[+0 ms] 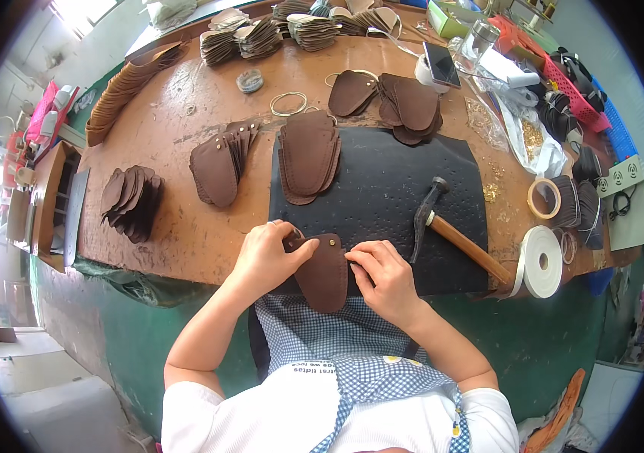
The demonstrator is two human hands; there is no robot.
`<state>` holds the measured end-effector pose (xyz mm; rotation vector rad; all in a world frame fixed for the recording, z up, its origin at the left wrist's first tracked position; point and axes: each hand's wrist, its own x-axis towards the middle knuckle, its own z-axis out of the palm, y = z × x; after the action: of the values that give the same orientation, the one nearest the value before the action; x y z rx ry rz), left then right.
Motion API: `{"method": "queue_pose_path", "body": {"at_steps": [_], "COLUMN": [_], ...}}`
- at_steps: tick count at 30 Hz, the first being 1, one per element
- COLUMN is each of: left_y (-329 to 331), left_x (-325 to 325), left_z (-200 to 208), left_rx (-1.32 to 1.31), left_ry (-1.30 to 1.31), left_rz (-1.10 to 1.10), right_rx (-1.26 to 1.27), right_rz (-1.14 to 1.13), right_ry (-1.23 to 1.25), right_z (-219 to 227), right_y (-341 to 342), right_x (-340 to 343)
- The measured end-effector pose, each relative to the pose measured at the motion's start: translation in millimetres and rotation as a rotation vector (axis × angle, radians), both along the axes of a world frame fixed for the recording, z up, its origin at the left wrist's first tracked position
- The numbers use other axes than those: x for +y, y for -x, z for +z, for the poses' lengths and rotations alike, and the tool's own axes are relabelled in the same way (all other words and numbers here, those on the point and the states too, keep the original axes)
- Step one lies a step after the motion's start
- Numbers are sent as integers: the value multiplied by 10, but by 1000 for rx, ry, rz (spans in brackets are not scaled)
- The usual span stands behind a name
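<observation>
A brown leather piece, rounded at its lower end with stitch holes along its rim and a small brass stud near the top, lies at the near edge of the black mat and overhangs it. My left hand is closed on its upper left corner, thumb on top. At the right edge, the fingertips of my right hand are pinched together on the leather. Just beyond sits a stack of matching leather pieces. A hammer with a wooden handle rests right of my right hand.
More brown pieces stand in a fanned stack and a dark pile at left. A white tape roll and a tan tape ring lie at right, near a steel flask. Pale stacked pieces line the back.
</observation>
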<state>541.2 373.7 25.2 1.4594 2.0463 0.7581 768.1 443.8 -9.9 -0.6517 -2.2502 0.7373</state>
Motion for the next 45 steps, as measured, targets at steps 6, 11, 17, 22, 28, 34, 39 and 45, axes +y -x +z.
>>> {"method": "queue_pose_path", "body": {"at_steps": [6,11,17,22,28,34,39,45], "left_y": [-54,-124,-181,-175,-186,-162,-187,-290], "left_x": [5,-136,-48,83,109,146,120,85], "left_z": [-96,-405,-196,-369,-358,-392,-431,-411], "left_rx": [-305,-491,-101,-20,-90,-22,-16,-20], "left_ry": [-327,-485,-402,-361,-293,-320,-333,-324], "left_rz": [147,233,21,-201,-179,-221,-170,-90], "right_rx": [-10,-280,-441,-320,-152,-231,-268,-284], "right_rz": [-170,-404,-388,-348,-55,12,19,16], "right_ry": [-162,-134,-134,-45,197,187,178,165], "right_z": [301,426,210,389,511,522,537,549], "right_y": [-190,-680,-1089,-911,-719,-595,-580,-579], "right_x": [118,430,619,435,129,51,57,50]}}
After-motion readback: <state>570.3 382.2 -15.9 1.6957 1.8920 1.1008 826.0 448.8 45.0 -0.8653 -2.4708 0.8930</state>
